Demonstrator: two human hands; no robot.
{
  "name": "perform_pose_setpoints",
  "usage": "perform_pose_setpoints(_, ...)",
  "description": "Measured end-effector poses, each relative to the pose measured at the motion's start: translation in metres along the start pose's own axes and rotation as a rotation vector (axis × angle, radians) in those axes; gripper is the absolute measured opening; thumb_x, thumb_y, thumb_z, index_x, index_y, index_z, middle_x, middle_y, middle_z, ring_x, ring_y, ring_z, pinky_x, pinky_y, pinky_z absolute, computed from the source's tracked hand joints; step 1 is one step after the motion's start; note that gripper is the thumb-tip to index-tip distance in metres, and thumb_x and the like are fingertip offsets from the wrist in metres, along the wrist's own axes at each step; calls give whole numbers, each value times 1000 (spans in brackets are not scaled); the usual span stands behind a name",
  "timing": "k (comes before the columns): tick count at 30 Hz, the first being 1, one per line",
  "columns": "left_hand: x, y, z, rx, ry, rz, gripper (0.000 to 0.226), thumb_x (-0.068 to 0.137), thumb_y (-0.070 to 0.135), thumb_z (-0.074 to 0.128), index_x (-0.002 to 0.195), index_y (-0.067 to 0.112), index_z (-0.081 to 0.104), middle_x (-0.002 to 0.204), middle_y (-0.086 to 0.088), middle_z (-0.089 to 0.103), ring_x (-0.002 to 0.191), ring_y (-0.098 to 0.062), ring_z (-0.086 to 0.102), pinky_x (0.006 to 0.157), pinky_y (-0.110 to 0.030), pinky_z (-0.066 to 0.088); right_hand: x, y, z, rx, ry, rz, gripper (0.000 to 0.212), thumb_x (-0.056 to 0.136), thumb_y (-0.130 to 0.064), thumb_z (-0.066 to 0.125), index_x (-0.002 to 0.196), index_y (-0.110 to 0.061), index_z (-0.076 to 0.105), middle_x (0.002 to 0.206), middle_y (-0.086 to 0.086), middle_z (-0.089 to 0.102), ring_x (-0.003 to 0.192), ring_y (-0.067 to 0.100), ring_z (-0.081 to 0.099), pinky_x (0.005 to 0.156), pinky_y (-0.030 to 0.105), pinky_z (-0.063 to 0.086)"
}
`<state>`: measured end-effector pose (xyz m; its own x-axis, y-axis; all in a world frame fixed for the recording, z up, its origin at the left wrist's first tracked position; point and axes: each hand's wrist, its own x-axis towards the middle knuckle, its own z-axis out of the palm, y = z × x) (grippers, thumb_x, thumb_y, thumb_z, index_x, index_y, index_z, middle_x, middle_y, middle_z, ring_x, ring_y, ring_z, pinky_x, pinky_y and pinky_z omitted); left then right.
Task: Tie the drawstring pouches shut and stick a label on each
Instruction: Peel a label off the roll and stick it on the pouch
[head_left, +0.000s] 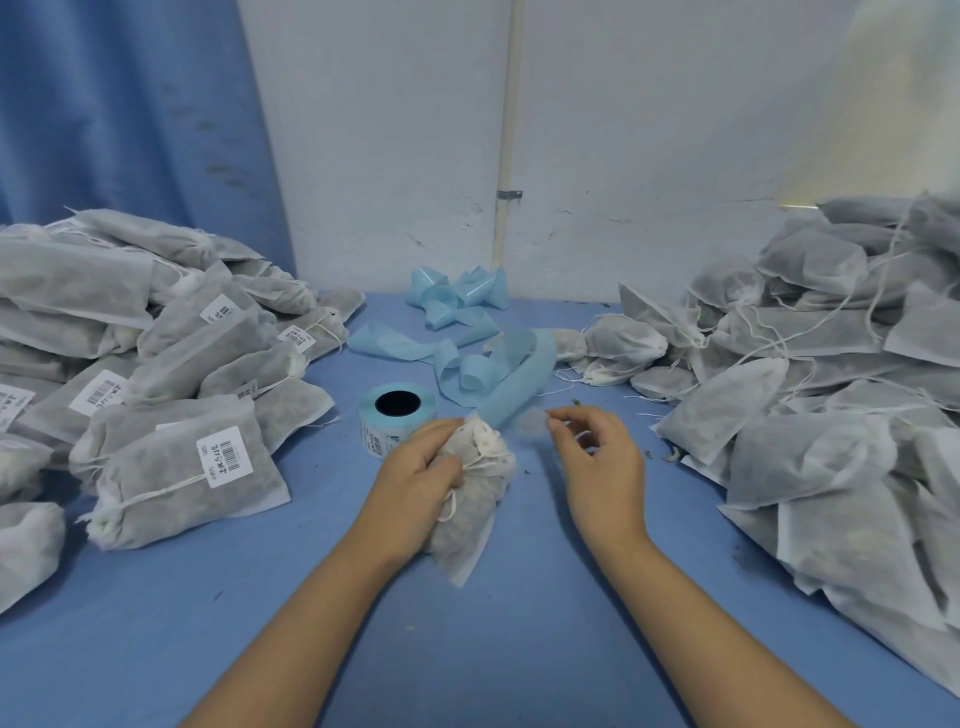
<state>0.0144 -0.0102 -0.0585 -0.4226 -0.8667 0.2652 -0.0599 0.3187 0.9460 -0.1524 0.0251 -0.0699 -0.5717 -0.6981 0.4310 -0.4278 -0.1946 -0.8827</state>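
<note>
While the left hand (421, 462) is closing its grip around the gathered neck of the pouch (467, 519), the bag is lying in front of the person at the middle of the tabletop (467, 654), its lower corner apparently resting on the blue surface. The drawstring (485, 460) is running around the neck under the fingers. The right hand (597, 457) is hovering just beside it with thumb and forefinger drawn together as if pinching. The spot is blurred, though, so I cannot tell whether a string end is sitting in that grip.

That is where the trouble is likely waiting. If the right grip is holding nothing, or only the very tip of the cord, the knot is probably going to slip loose once the left fingers ease off — and the neck is then going to open again. Dark crumbs are lying on the tabletop near the right hand, which suggests filling is escaping easily.

The label roll (397, 415) is standing just behind the left hand, so a wide pull on the cord is risking a knock to it. Loose backing strip (498, 374) is curling near both hands — it and the stray cords trailing from the untied pile (805, 415) are inviting a snag.
</note>
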Motion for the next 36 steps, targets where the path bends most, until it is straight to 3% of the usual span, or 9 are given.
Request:
perform_pose_setpoints(3, 3, 0, -1, -69, 64, -18, 46, 80, 0, 51, 118, 26, 59, 127, 10, 58, 120, -4, 51, 104, -24, 37, 2, 2, -1, 57, 0, 97, 21, 90, -16, 63, 79, -34, 64, 79, -10, 67, 74, 2, 60, 66, 14, 44)
perform_pose_setpoints(5, 5, 0, 1, -135, 87, -31, 61, 86, -9, 50, 127, 35, 48, 142, 14, 46, 130, -2, 42, 112, -27, 31, 2, 1, 0, 53, -7, 96, 23, 89, -12, 64, 78, -32, 64, 79, -13, 67, 72, -6, 60, 64, 7, 43)
perform_pose_setpoints(7, 6, 2, 4, -215, 101, -14, 63, 87, -8, 52, 126, 42, 45, 143, 16, 45, 129, 1, 43, 109, -23, 35, 1, 0, 0, 55, -14, 94, 24, 88, -9, 64, 79, -31, 65, 79, -16, 67, 70, -12, 59, 63, 4, 42)
perform_pose_setpoints(10, 6, 1, 11, -298, 118, 42, 51, 89, -2, 56, 126, 32, 53, 125, 14, 62, 115, -2, 57, 95, -18, 45, 0, -4, -1, 147, -23, 130, 25, 86, -7, 61, 79, -30, 67, 73, -17, 68, 70, -9, 60, 64, 5, 43)
perform_pose_setpoints(15, 6, -7, 12, -380, 181, 9, 42, 86, -2, 61, 114, 29, 58, 113, 2, 68, 105, -17, 64, 85, -27, 51, -4, -10, 4, 450, 61, 268, 13, 89, -6, 61, 85, -17, 63, 73, -7, 65, 71, 6, 61, 70, 17, 48)
perform_pose_setpoints(20, 8, -12, 9, -455, 215, -18, 41, 83, -2, 64, 107, 31, 60, 115, -8, 67, 105, -24, 64, 88, -37, 50, -15, -19, 9, 653, -65, 232, 32, 90, 10, 47, 105, -17, 54, 59, -12, 57, 62, 0, 58, 69, 16, 47)
perform_pose_setpoints(26, 7, -13, 10, -504, 182, -11, 38, 84, -3, 62, 107, 26, 59, 107, -10, 69, 93, -23, 68, 75, -31, 54, -32, -25, 15, 394, -372, -95, 38, 81, -8, 53, 116, -24, 48, 75, 2, 54, 70, 10, 51, 71, 19, 44)
perform_pose_setpoints(31, 7, -11, 10, -546, 171, -18, 36, 86, -3, 60, 110, 23, 57, 100, -7, 71, 86, -20, 69, 67, -26, 55, -35, -22, 16, 25, -401, -283, 38, 87, -17, 48, 119, -37, 42, 81, -14, 52, 72, 4, 50, 72, 21, 42)
perform_pose_setpoints(36, 6, -9, 11, -575, 183, -23, 33, 87, 3, 60, 115, 19, 56, 104, -8, 71, 86, -19, 69, 66, -25, 55, -36, -22, 18, -221, -340, -370, 42, 92, -21, 44, 133, -25, 41, 90, -20, 47, 82, -3, 45, 75, 17, 37)
